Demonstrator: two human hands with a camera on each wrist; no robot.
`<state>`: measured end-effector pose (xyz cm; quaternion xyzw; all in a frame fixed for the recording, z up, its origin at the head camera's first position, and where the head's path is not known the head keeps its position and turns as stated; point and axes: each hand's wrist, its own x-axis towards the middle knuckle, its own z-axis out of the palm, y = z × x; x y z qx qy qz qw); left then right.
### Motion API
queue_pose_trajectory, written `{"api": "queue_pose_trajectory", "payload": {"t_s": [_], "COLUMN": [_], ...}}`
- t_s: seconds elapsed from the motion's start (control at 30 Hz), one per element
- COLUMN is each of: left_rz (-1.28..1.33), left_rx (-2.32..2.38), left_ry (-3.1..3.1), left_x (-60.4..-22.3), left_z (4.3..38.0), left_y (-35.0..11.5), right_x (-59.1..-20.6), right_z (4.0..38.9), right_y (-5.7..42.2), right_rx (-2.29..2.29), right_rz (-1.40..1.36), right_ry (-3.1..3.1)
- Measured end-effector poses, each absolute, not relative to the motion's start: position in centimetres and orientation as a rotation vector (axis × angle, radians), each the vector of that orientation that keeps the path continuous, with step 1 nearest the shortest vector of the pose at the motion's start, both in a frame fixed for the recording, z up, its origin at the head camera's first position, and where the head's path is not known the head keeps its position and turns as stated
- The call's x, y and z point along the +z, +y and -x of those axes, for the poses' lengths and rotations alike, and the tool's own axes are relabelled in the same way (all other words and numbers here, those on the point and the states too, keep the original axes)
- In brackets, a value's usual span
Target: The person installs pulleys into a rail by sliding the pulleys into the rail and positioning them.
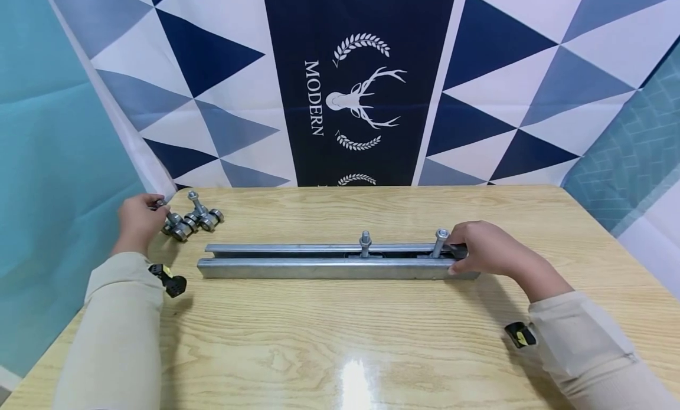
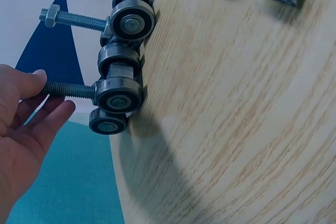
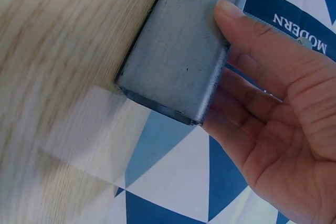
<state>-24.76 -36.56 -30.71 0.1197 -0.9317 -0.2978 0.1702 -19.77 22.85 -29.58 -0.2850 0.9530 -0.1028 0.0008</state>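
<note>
At the table's back left, my left hand (image 1: 139,218) pinches the upright bolt (image 2: 71,90) of a roller trolley (image 1: 180,227) between thumb and fingers. Its bearing wheels (image 2: 119,100) stand at the tabletop. Close beside it is a second roller trolley (image 1: 206,217), its bolt topped by a nut (image 2: 51,16). A steel C-channel track (image 1: 319,269) lies lengthwise across the table, slot upward. My right hand (image 1: 491,251) grips the track's right end, the thumb on the near wall. Two bolts (image 1: 365,245) stick up through the slot; the trolley bodies below them are mostly hidden by the walls.
The wood-grain table (image 1: 297,339) reaches back to a patterned cloth (image 1: 223,74) with a deer print. A teal cloth (image 1: 58,180) hangs along the left side. Black wrist devices (image 1: 169,280) sit at both sleeves.
</note>
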Motion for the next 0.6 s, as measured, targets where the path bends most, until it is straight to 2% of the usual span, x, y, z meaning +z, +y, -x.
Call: {"api": "queue_pose_trajectory", "payload": {"t_s": [0.6], "left_rz": [-0.265], "left_rx": [-0.831], "left_ry": [-2.651], "left_x": [-30.7], "left_z": [23.4], "left_y": [-36.7], "right_x": [-29.4], "right_z": [19.8], "right_y": [22.8], "right_rx": [-0.343], "right_rz": [0.890], "right_ry": [2.973]}}
